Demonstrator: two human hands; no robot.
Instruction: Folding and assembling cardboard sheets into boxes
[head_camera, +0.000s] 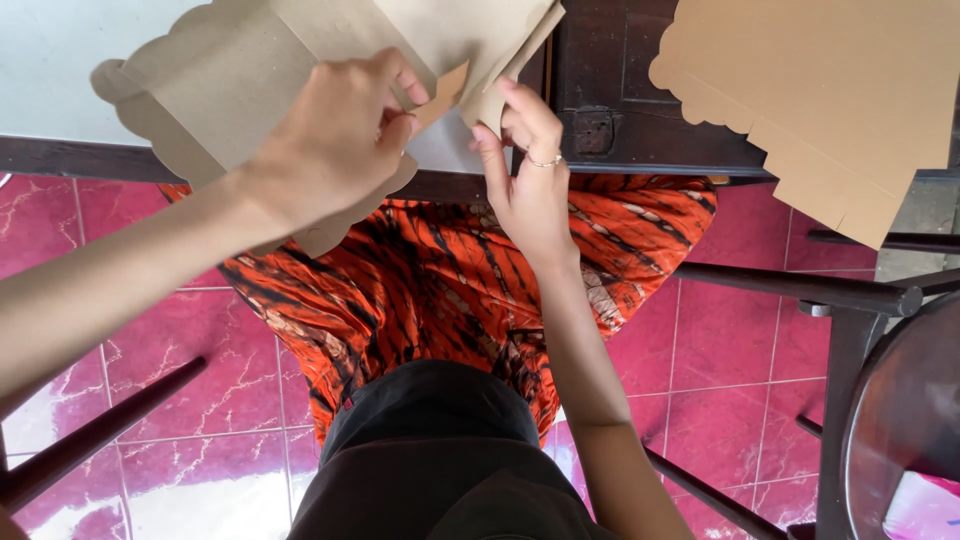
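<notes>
Both arms reached forward over the table's (300, 180) near edge. The left hand (335, 135) pinched a flap of the folded cardboard box (230, 60) there, fingers curled. The right hand (530, 165) gripped the neighbouring flap with upright fingers.

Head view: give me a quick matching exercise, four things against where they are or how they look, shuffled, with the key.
Things:
1. grey-brown cardboard piece
2. tan cardboard sheet
3. ring
4. orange patterned cloth

Descriptions:
A. on a finger of the right hand
B. over the person's lap, below the table edge
C. lying untouched at the upper right, scalloped edge
D. pinched by the left hand and the right hand

Pairs: 1-D, 2-C, 3-A, 4-B
</notes>
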